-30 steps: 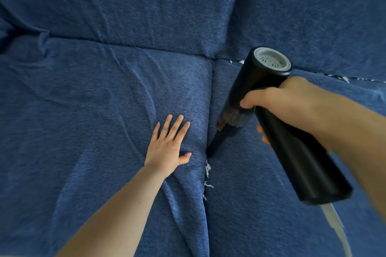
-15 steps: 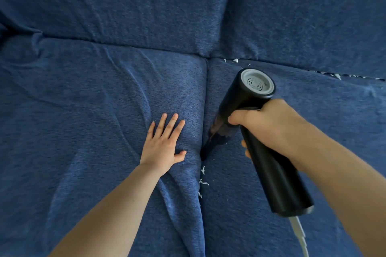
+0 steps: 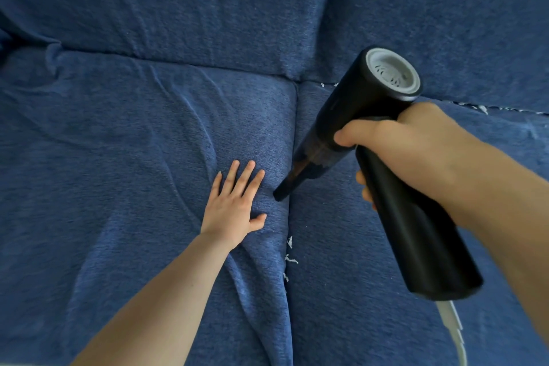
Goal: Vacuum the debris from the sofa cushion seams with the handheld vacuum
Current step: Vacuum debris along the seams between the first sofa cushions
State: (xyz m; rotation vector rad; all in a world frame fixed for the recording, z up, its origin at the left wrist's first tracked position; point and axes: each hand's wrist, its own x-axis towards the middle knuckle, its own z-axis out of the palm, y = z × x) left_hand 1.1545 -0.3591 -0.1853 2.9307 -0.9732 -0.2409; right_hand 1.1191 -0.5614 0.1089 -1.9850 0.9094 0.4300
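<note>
While right hand [image 3: 416, 142] grips one vacuum [image 3: 395, 187], left hand [image 3: 234, 205] flat, three scraps [image 3: 290, 258].

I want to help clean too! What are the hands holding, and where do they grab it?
The right hand grips the black handheld vacuum round the top of its handle. The left hand holds nothing; it lies flat on the sofa cushion.

Black handheld vacuum [image 3: 368, 128] tilts nozzle-down at the blue seam [image 3: 289, 217] — white debris [image 3: 290, 258] just below.

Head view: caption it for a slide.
Right hand aims handheld vacuum at the cushion seam; left hand flat beside it.
</note>
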